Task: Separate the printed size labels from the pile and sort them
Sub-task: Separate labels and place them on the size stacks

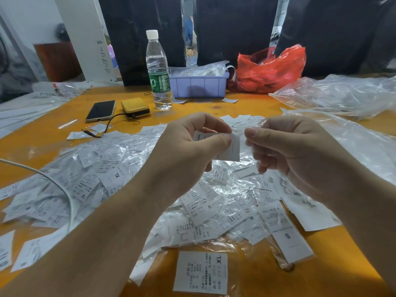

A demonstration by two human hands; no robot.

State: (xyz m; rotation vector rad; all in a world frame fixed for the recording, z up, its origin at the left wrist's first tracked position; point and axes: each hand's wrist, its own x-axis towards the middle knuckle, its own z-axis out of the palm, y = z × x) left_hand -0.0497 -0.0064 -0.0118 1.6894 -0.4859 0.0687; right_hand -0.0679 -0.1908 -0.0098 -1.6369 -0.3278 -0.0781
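Observation:
A big pile of white printed size labels (pixel 111 181) mixed with clear plastic wrap covers the middle of the orange table (pixel 246 106). My left hand (pixel 190 146) pinches a white label (pixel 232 147) between thumb and fingers, above the pile. My right hand (pixel 285 146) hovers just right of it with curled fingers, thumb and forefinger close to the label's right edge; clear film seems to hang between its fingers. Near the front edge an XL label stack (pixel 201 273) lies alone. An S label strip (pixel 287 234) lies at the right.
At the back stand a water bottle (pixel 159 69), a purple bin (pixel 199 84) of packets, and a red plastic bag (pixel 270 67). A phone (pixel 100 110) and a yellow power bank (pixel 135 108) lie at the left. Clear bags (pixel 342 95) fill the right. A white cable (pixel 64 189) crosses the pile.

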